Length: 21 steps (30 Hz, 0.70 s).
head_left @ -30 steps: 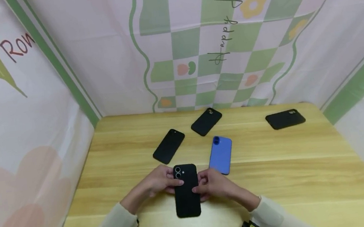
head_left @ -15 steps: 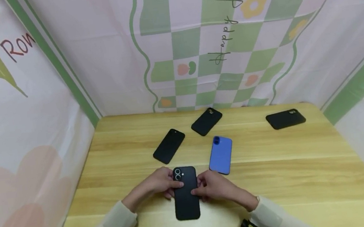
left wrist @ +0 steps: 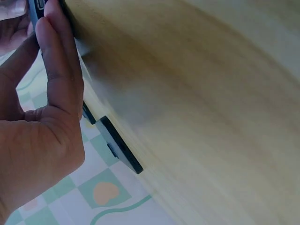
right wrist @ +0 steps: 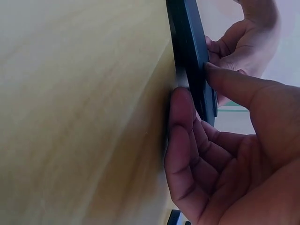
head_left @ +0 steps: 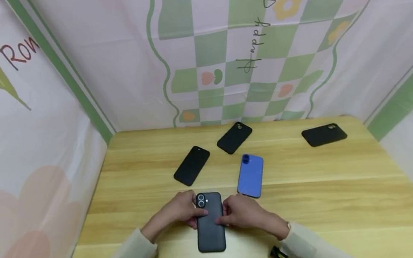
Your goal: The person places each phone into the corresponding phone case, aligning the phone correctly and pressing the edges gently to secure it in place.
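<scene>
A black phone [head_left: 211,234], its two ringed lenses at the upper left of its back, is held low over the near part of the table. My left hand [head_left: 180,208] grips its left edge, thumb on the back beside the lenses. From the right, my right hand [head_left: 245,212] pinches the opposite edge with the thumb on the back and curled fingers beneath. In the right wrist view the phone [right wrist: 194,51] appears edge-on, with my left hand [right wrist: 248,42] beyond it. The left wrist view shows only a corner of the phone [left wrist: 38,11]. Its screen side is hidden.
Behind the hands lie a blue phone [head_left: 250,177] and a black phone or case [head_left: 191,166]. Two more black phones or cases lie farther back, one central [head_left: 234,137], one right [head_left: 324,135]. A small black object [head_left: 277,253] sits by the right cuff. Patterned cloth [head_left: 216,50] hangs behind the table.
Both hands have moved the black phone slightly toward the person. Its back has tilted a little and looks greyer in the light. The other phones stay put.
</scene>
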Available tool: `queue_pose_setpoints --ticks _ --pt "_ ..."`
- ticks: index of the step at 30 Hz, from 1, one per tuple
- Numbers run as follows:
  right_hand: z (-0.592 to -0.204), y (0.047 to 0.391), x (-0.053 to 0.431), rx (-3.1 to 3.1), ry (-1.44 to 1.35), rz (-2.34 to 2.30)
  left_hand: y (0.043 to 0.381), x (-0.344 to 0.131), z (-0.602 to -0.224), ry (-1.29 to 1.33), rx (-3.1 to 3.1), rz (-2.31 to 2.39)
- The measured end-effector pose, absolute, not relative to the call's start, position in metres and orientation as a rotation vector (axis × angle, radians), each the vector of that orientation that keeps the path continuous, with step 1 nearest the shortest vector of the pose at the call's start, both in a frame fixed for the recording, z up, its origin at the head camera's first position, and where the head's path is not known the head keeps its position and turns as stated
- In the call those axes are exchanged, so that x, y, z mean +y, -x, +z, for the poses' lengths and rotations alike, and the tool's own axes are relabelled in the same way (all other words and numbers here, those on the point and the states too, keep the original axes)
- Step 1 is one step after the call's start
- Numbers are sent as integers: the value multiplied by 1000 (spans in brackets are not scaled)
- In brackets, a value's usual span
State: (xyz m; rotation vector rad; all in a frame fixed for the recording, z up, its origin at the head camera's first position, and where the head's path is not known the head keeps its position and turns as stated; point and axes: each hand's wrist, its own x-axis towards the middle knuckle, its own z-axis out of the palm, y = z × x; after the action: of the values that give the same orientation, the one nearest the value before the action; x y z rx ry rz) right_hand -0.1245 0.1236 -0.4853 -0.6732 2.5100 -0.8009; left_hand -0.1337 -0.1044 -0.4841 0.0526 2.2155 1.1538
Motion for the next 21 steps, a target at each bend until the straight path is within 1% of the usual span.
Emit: queue_pose_setpoints --ticks 7,21 --pt "-486 126 123 2524 682 -728 132 -105 -481 -131 2279 1070" --pt "-489 126 123 2538 676 -731 129 -102 -482 -172 2413 999"
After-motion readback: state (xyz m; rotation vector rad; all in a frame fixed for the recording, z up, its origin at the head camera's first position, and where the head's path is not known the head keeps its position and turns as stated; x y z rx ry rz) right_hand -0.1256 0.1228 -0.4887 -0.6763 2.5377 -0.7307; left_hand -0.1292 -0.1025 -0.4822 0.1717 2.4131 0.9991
